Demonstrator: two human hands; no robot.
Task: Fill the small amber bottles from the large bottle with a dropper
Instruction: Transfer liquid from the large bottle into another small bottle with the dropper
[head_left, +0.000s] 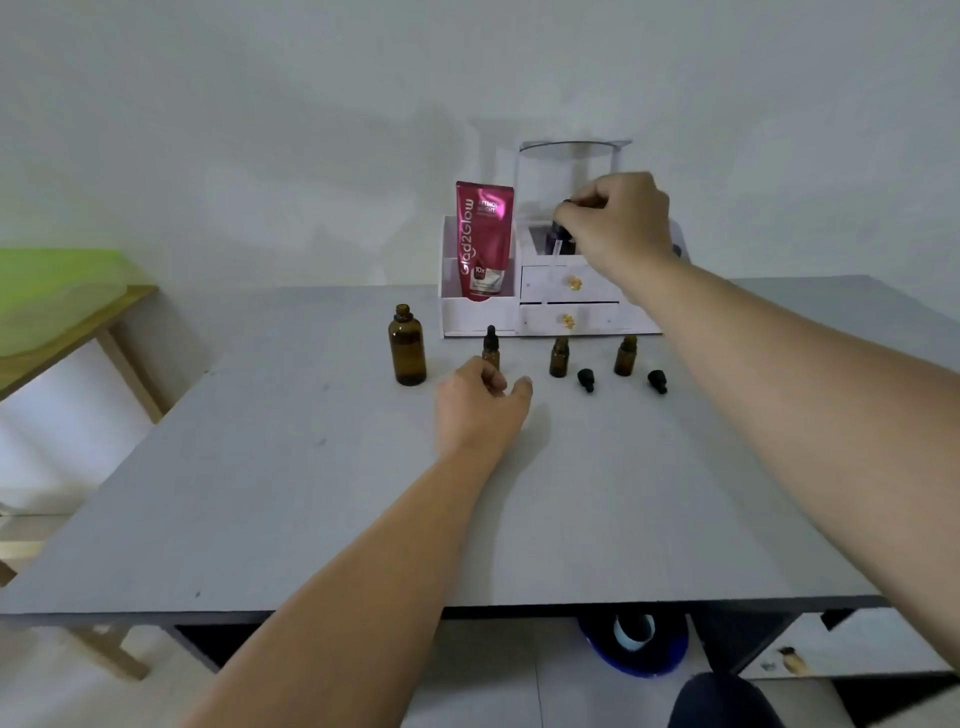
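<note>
The large amber bottle (407, 347) stands open and uncapped on the grey table (311, 493). To its right, a small amber bottle (491, 349) with a black dropper cap stands just behind my left hand (480, 402), whose fingers curl around its base. Two more small amber bottles (559, 357) (625, 356) stand open, each with a black cap (586, 379) (657, 381) lying beside it. My right hand (618, 221) is raised over the white organizer (545, 306), pinching a dropper (557, 244) whose clear tube points down.
A red tube (483, 241) stands in the organizer's left compartment. The organizer has two drawers with gold knobs and a clear cover behind. A wooden table with a green top (57, 306) stands at the left. A blue object (634, 644) lies under the table.
</note>
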